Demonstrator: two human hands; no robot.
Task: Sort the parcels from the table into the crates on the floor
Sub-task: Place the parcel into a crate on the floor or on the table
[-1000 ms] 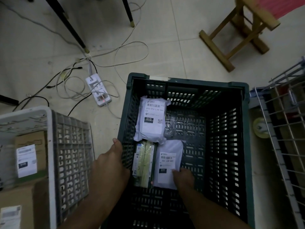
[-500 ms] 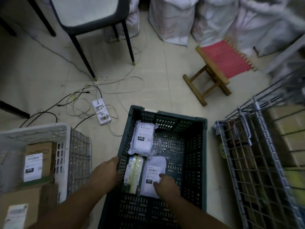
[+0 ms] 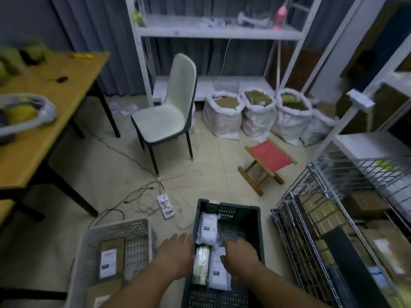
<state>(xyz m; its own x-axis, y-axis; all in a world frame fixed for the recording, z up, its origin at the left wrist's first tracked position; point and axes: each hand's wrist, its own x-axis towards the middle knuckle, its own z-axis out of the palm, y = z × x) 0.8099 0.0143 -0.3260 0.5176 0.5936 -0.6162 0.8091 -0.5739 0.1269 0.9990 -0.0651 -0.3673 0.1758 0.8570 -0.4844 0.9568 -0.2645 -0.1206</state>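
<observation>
A dark green crate (image 3: 258,221) stands on the floor in front of me. It holds a white bagged parcel (image 3: 208,228) at its far end, a pale green pack (image 3: 201,266) and a white labelled parcel (image 3: 219,272). My left hand (image 3: 175,254) hovers at the crate's left rim, fingers spread, holding nothing. Over the crate's middle my right hand (image 3: 240,252) hangs with loose fingers, off the labelled parcel. Left of it a white crate (image 3: 124,227) holds brown boxes (image 3: 111,256) with labels. The wooden table (image 3: 40,121) at the left carries bags.
A wire cage cart (image 3: 311,236) with boxes stands right of the green crate. A power strip (image 3: 165,206) and loose cables lie on the floor beyond. Farther off are a chair (image 3: 169,123), a red folding stool (image 3: 269,158), several open sacks (image 3: 258,112) and white shelving (image 3: 213,32).
My head has lifted, so the room comes into view. My right hand has come off the labelled parcel and my left hand has left the crate's rim; both have risen.
</observation>
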